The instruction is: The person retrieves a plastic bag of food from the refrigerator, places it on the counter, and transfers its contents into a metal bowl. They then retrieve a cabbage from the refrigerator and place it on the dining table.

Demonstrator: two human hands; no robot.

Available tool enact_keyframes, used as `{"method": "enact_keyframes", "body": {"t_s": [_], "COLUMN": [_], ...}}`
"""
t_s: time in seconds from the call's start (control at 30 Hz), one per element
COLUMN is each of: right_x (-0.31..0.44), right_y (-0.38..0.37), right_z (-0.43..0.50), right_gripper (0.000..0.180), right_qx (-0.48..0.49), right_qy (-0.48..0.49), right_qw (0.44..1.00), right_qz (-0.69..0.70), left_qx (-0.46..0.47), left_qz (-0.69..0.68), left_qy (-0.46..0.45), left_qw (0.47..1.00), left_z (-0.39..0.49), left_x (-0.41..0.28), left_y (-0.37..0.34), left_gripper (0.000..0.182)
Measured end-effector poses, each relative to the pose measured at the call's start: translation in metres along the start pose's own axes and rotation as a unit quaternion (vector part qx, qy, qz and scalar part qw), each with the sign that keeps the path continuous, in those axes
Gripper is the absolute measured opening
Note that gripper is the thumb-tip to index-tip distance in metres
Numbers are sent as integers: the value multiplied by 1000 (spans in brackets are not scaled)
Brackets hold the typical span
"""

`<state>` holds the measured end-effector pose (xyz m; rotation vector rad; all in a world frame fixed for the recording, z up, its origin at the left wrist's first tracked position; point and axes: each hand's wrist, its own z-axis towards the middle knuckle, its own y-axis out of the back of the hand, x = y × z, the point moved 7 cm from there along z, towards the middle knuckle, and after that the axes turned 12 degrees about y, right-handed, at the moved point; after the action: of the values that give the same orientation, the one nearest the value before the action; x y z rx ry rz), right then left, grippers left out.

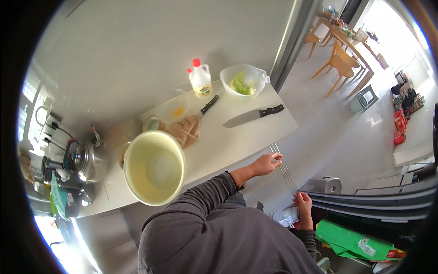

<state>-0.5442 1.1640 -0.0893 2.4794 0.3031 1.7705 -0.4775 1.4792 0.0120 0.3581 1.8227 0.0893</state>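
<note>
My left hand (267, 164) is held out past the counter's front edge, above the metal floor tracks (285, 171). Its fingers are loosely bent and apart, with nothing in them. Lower right, my right hand (303, 202) has its fingers curled at the end of a dark sliding door panel (342, 198). On the white counter (219, 147) lie a broad kitchen knife (243, 119) and a smaller black-handled knife (209, 104). Leafy greens (242, 84) are in a translucent plastic basin (229, 77). A large pale yellow bucket (137, 164) stands further left, its visible inside bare.
A red-capped jug (201, 80), a brown cloth (186, 132) and a clear bowl (174, 108) stand or lie along the wall. Leftmost is a steel pot (92, 161). A green bag (352, 239) sits behind the panels. Wooden chairs (342, 65) stand beyond the doorway.
</note>
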Motion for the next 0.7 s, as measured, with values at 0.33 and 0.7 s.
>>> {"method": "enact_keyframes", "body": {"t_s": [0.33, 0.7], "right_x": [35, 173], "right_y": [16, 140], "right_z": [173, 421], "right_gripper": [26, 18], "right_qx": [62, 140], "right_qy": [71, 305], "right_qw": [995, 923], "right_qz": [18, -188], "left_qx": [28, -169], "left_qz": [-106, 189], "left_qy": [51, -59], "left_qw": [993, 965], "left_z": [118, 290], "left_x": [-53, -191], "left_y": [-14, -76], "left_gripper": [26, 20]}}
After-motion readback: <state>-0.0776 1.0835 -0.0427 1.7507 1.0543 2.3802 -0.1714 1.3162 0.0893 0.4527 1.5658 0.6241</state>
